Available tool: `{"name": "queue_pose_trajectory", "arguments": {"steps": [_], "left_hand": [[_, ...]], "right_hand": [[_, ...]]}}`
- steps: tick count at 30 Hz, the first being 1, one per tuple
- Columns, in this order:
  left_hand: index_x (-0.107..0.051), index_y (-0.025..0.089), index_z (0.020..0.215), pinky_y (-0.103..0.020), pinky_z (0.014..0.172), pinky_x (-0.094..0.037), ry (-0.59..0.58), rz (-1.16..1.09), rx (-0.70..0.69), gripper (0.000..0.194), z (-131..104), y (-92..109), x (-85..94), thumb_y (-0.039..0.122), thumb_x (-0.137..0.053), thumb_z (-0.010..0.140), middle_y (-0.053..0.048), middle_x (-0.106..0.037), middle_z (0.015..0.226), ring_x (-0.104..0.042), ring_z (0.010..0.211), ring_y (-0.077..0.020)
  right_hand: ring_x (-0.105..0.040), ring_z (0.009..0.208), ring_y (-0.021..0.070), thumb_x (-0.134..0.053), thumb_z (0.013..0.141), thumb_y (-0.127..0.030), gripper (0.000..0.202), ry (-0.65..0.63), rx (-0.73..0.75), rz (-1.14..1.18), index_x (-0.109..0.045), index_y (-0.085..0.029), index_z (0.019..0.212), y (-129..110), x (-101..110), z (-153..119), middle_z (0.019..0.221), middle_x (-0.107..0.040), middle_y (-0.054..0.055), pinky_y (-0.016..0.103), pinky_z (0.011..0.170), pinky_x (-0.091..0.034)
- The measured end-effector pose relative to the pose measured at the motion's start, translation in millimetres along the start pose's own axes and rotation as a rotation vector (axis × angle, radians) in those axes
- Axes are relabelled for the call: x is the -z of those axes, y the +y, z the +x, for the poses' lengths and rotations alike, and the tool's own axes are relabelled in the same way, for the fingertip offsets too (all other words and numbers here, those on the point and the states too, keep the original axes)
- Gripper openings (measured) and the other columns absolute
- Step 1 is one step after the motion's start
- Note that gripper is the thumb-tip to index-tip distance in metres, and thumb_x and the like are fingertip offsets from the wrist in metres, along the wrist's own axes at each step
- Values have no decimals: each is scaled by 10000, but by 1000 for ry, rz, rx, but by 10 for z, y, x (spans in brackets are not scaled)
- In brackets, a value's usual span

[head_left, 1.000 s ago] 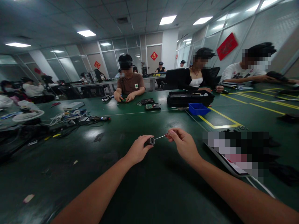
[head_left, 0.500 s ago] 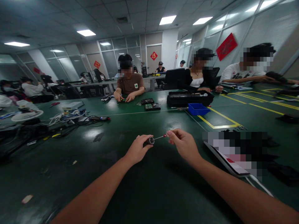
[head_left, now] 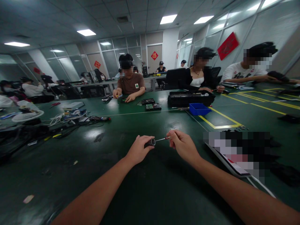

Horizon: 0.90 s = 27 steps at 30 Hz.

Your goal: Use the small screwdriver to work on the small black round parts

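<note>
My left hand [head_left: 138, 150] is closed round a dark cylindrical part [head_left: 150, 142], whose round, light-rimmed open end faces right. In my right hand [head_left: 183, 143] a screwdriver [head_left: 161, 139] is pinched by its red handle. The thin metal shaft points left, with its tip at the open end of the cylinder. Whether the tip touches anything inside is too small to tell. Both hands are held above the green table [head_left: 145, 193].
Cables and a dark tool [head_left: 99, 118] lie to the left. Ahead are circuit boards [head_left: 153, 107], a black tray [head_left: 191, 98] and a blue bin [head_left: 199, 109]. A partly blurred flat device [head_left: 231, 159] lies right. Co-workers sit across the table.
The screwdriver has shifted slightly right, and its tip sits nearer the cylinder's rim. The left hand stays almost in place. Across the table, a co-worker's hand has lifted with a small tool.
</note>
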State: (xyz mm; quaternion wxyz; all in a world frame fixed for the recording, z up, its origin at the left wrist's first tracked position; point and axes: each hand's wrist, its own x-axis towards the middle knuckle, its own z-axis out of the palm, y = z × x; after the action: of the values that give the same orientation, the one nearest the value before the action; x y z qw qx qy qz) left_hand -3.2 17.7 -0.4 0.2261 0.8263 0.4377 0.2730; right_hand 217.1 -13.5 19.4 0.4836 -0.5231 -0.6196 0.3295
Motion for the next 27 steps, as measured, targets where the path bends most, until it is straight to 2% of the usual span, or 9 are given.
{"name": "queue_pose_trajectory", "arguments": {"steps": [3, 5, 7, 10, 14, 19, 27], "left_hand": [[-596, 281, 1286, -593, 1202, -214, 9, 3, 8, 401, 1, 4, 4, 221, -655, 895, -32, -628, 1269, -547, 1213, -238], [-587, 278, 1298, -589, 1204, -217, 24, 11, 13, 405, 2, 1, 6, 230, -647, 901, -37, -623, 1278, -544, 1217, -239], [-581, 276, 1307, -597, 1206, -205, 29, 23, 15, 407, 2, -2, 7, 238, -642, 906, -43, -616, 1290, -537, 1229, -243], [-563, 268, 1327, -595, 1206, -204, 24, 25, -4, 415, 1, 13, 8, 241, -626, 918, -53, -606, 1308, -530, 1243, -238], [-534, 281, 1357, -580, 1219, -178, 10, 57, -62, 421, 14, 48, 2, 222, -577, 942, -46, -585, 1340, -505, 1278, -221], [-556, 256, 1336, -603, 1207, -178, -74, 101, 4, 413, 34, 51, -20, 195, -583, 929, -59, -598, 1302, -521, 1254, -235], [-572, 270, 1307, -574, 1196, -205, -49, 91, -19, 405, 23, 26, -36, 189, -617, 912, -50, -608, 1280, -529, 1235, -229]], "right_hand": [[-538, 574, 166, -474, 944, -461, 298, 46, -4, 15, -633, -209, 958, 49, -19, 0, 635, -581, -16, 301, 549, -414], [-589, 676, 174, -521, 916, -419, 251, 75, 8, 111, -605, -217, 1039, 84, -47, 2, 774, -640, 6, 312, 628, -469], [-621, 763, 185, -573, 885, -408, 242, 80, 11, 192, -602, -214, 1026, 111, -76, 11, 852, -664, 27, 337, 720, -508], [-640, 802, 198, -622, 859, -454, 270, 95, -42, 336, -627, -205, 961, 144, -99, 48, 859, -668, 47, 379, 788, -541], [-618, 670, 194, -618, 838, -503, 285, 145, -197, 528, -619, -218, 839, 210, -71, 129, 729, -620, 36, 407, 712, -587], [-621, 682, 206, -633, 822, -529, 307, 231, -205, 415, -622, -223, 824, 251, -42, 158, 753, -636, 53, 381, 634, -586], [-611, 690, 178, -581, 866, -527, 333, 193, -71, 277, -618, -197, 879, 174, -83, 91, 780, -656, 37, 338, 659, -514]]}}
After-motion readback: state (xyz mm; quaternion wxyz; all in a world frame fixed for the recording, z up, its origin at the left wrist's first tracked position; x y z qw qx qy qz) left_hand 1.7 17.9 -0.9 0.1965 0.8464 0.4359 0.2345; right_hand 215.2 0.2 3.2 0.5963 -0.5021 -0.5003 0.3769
